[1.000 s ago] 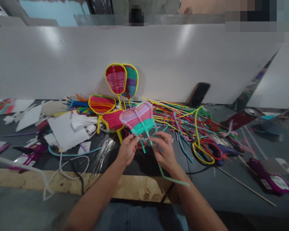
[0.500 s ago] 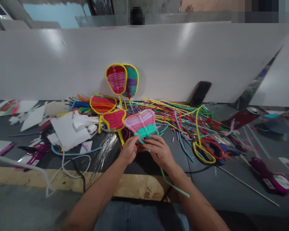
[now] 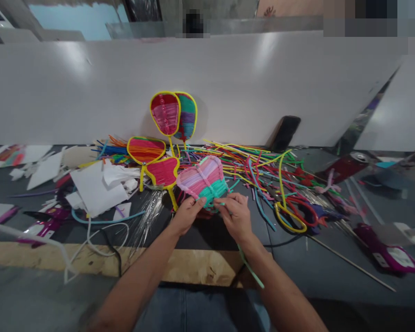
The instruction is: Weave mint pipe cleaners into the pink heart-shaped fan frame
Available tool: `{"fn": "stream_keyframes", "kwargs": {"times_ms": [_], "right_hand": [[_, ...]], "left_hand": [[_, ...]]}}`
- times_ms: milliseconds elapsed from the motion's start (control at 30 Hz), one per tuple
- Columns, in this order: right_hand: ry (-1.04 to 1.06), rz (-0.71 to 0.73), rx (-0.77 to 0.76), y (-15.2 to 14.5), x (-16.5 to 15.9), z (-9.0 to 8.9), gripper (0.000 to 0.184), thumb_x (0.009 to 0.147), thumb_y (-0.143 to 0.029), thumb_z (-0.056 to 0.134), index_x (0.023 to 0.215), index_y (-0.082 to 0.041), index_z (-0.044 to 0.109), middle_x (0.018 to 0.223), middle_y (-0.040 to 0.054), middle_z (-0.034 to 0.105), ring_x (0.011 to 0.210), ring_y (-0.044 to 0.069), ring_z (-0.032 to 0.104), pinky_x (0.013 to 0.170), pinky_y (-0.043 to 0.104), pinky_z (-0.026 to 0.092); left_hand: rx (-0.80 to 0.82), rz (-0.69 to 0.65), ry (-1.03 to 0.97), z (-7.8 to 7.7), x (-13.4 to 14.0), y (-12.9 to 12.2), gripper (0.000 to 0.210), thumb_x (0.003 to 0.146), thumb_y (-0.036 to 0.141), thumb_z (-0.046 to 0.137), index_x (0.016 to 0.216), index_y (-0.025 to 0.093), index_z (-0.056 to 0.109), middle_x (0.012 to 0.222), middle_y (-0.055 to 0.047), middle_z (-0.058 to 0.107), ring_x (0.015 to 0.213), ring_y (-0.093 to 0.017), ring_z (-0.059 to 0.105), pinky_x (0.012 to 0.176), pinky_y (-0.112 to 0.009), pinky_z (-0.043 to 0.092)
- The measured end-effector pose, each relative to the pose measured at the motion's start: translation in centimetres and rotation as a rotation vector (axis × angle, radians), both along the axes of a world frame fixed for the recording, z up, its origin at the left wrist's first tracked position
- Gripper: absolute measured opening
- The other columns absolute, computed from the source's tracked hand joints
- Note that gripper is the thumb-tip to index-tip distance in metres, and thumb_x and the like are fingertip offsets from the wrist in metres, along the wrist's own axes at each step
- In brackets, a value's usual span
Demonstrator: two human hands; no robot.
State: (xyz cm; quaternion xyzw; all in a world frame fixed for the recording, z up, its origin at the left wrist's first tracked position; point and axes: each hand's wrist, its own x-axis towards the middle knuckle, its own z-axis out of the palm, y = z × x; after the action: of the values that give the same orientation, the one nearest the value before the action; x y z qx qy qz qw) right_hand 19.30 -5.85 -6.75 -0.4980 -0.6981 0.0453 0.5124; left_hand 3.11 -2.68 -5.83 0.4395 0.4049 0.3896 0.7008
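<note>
A fan-shaped piece made of fuzzy pipe cleaners, banded in lilac, pink and teal, is held above the table's near edge. My left hand grips its lower left side, thumb on the front. At its lower right, my right hand pinches a teal pipe cleaner between thumb and fingers. A pale green pipe cleaner hangs below my right wrist; its upper end is hidden. Just left of the piece lie a pink heart-like fan with a yellow rim and a red and orange one.
Two yellow-rimmed fans lean on the white partition. Loose pipe cleaners cover the table's back. To the right are scissors, a phone, a can, a thin stick and a purple glue gun. White paper lies left.
My right hand has shifted slightly right and turned, its fingers now pinching the teal strand. The fan piece has tilted a little. The hanging green strand has swung left.
</note>
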Motion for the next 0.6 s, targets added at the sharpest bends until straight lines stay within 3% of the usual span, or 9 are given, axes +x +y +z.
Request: {"fn": "stream_keyframes", "kwargs": {"times_ms": [133,333,433,500,600], "right_hand": [[0.041,-0.087,0.017,0.1,0.0,0.4,0.005,0.082,-0.024,0.062,0.082,-0.026,0.066,0.073,0.0013,0.067,0.075,0.019,0.054,0.076,0.038,0.038],[0.172,-0.073,-0.023,0.0,-0.2,0.8,0.004,0.078,-0.026,0.065,0.079,-0.024,0.063,0.081,0.0031,0.064,0.084,0.021,0.054,0.081,0.039,0.039],[0.521,-0.075,-0.114,0.2,0.3,0.6,0.018,0.080,-0.032,0.061,0.096,-0.024,0.059,0.089,0.0029,0.061,0.084,0.018,0.054,0.077,0.035,0.042],[0.805,-0.046,-0.225,0.5,0.6,0.5,0.019,0.082,-0.035,0.058,0.098,-0.024,0.057,0.083,-0.0001,0.058,0.070,0.014,0.053,0.067,0.029,0.043],[0.985,0.174,-0.495,0.7,0.5,0.4,0.019,0.074,-0.037,0.066,0.085,-0.022,0.061,0.066,-0.0045,0.055,0.053,0.009,0.045,0.054,0.024,0.037]], "left_hand": [[-0.027,-0.007,-0.044,0.3,-0.2,0.0,0.034,0.068,0.042,0.073,0.083,0.012,0.068,0.073,-0.008,0.071,0.064,-0.017,0.066,0.058,-0.027,0.056],[-0.065,0.042,-0.024,1.2,0.0,-0.3,0.031,0.056,0.025,0.081,0.080,0.011,0.068,0.072,-0.006,0.070,0.062,-0.016,0.066,0.055,-0.026,0.056],[-0.090,0.124,-0.039,1.4,0.0,-0.2,0.028,0.053,0.021,0.081,0.075,0.012,0.066,0.064,-0.004,0.068,0.055,-0.015,0.064,0.050,-0.024,0.055],[-0.115,0.161,-0.086,1.4,-0.2,0.0,0.027,0.053,0.019,0.079,0.074,0.012,0.064,0.061,-0.002,0.067,0.052,-0.015,0.063,0.047,-0.023,0.053],[-0.162,0.180,-0.159,1.3,-0.4,0.1,0.024,0.054,0.017,0.077,0.074,0.012,0.064,0.058,0.000,0.066,0.050,-0.013,0.062,0.043,-0.020,0.049]]}}
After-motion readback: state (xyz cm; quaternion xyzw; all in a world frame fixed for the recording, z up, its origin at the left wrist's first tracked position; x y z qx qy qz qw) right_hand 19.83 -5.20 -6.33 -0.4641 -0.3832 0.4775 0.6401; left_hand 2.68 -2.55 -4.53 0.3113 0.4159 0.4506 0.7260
